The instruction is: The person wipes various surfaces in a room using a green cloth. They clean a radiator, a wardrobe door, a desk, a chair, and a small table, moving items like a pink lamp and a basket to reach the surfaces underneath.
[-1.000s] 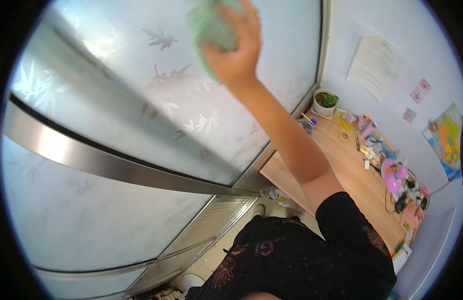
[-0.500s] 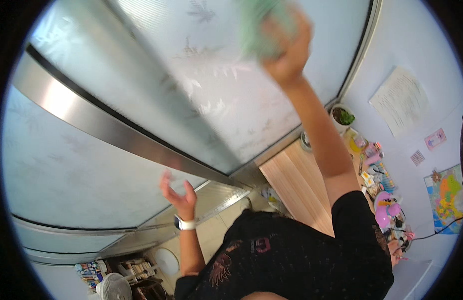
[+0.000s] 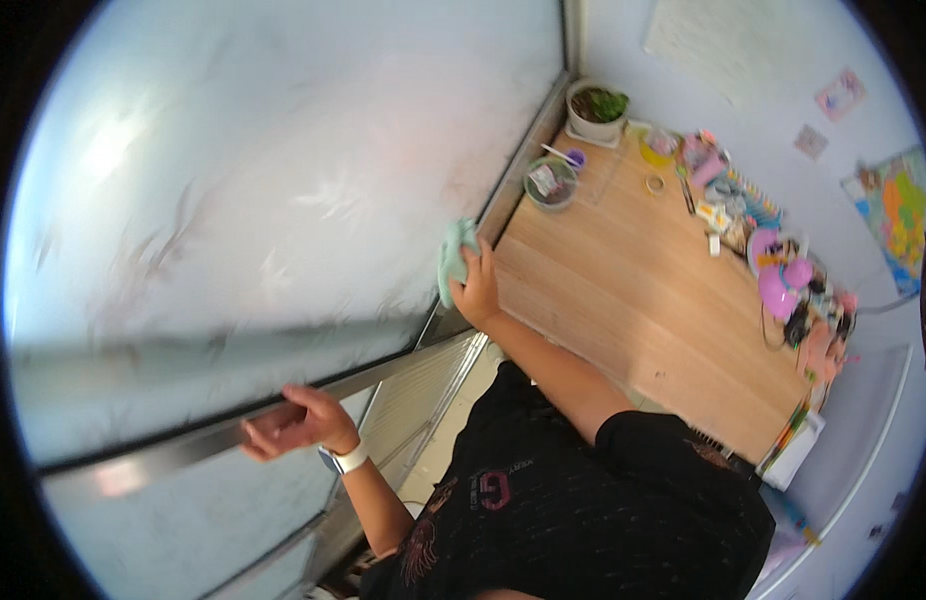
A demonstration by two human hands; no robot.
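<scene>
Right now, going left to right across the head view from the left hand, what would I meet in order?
Left hand → green cloth → potted plant → purple plastic item → colourful map on the wall.

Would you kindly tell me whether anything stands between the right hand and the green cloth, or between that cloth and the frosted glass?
Nothing visible does: the right hand holds the green cloth, which is at the edge of the frosted glass beside the metal frame, with no object showing between.
</scene>
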